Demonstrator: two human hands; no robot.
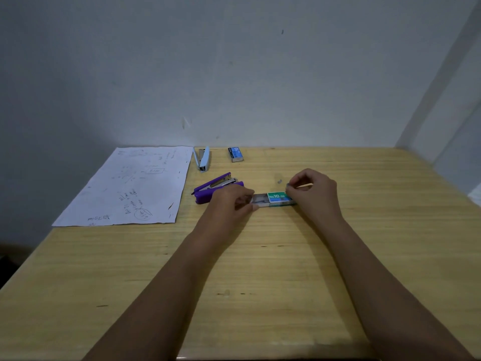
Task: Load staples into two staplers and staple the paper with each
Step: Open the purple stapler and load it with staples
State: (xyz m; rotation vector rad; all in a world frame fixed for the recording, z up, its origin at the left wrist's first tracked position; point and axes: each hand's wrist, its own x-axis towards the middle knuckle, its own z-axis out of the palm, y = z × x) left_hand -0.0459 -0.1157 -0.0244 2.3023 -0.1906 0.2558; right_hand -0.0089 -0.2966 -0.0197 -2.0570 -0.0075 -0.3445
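A: Grip status?

B: Narrow on the left hand: fingertips pinched on the drawn-out tray of the green staple box. Narrow on the right hand too: pinched on the opposite end of the same box. Box flat on the surface, between both hands, tray partly out toward the left.

A: Staples removed yet?

B: Cannot tell; tray contents too small to read. No strip visible in either grip.

A: Position of the staplers?

B: Just beyond the left hand, the purple stapler, top arm raised, apparently ready for loading. Farther back, near the wall, the blue stapler, just beside the paper; seemingly opened too, hard to confirm. Near it on the right, the blue staple box, apparently closed.

A: Progress estimate?

B: Early. Step in hand, as judged: opening the first box. Remaining: load both staplers, close them, then staple the paper with each. No staple visible in the paper, though too small to confirm.
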